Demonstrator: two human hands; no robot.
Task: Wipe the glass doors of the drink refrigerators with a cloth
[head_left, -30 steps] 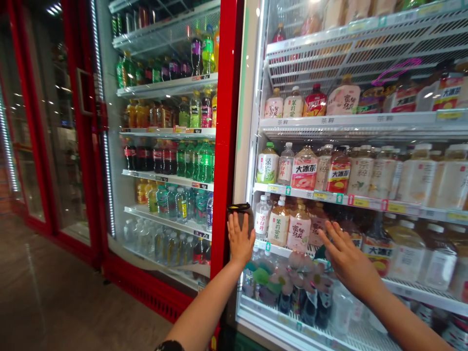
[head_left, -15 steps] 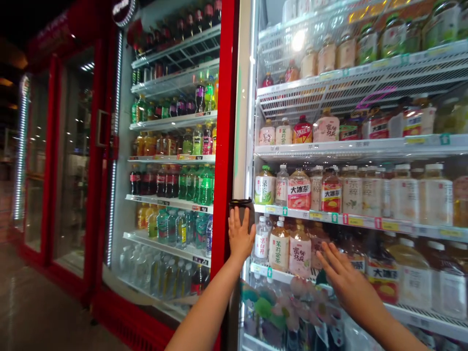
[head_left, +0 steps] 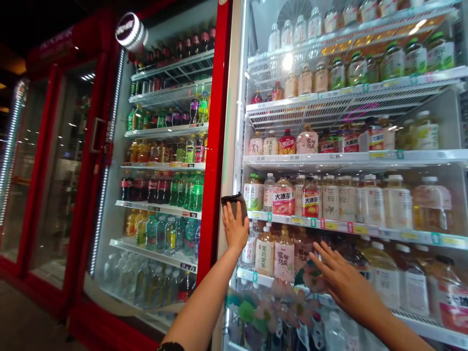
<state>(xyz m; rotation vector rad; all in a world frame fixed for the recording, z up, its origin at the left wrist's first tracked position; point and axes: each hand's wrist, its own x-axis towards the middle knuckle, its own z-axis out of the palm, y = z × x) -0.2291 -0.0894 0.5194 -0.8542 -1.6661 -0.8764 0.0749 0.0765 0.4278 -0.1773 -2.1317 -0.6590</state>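
My left hand [head_left: 236,226] lies flat with fingers spread over a dark cloth [head_left: 230,198], pressing it to the pale door frame [head_left: 228,161] of the right-hand drinks fridge. Part of the cloth shows above and beside the fingers; the rest is hidden under the palm. My right hand [head_left: 338,273] is stretched out with its fingers apart, holding nothing. It is at the glass door, in front of the lower shelf; whether it touches the glass I cannot tell. Behind the glass, near both hands, stand tea bottles [head_left: 284,256] with pale labels.
Left of the pale frame stands a red-framed fridge [head_left: 214,122] full of soda and water bottles. Another red cabinet [head_left: 40,161] is farther left. Flower decals [head_left: 266,312] cover the lower glass. A bottle-cap-shaped sign [head_left: 129,31] sticks out at upper left.
The view has tilted up and turned slightly right. My left hand and the cloth have shifted a little up and right along the frame. My right hand stays outstretched near the glass.
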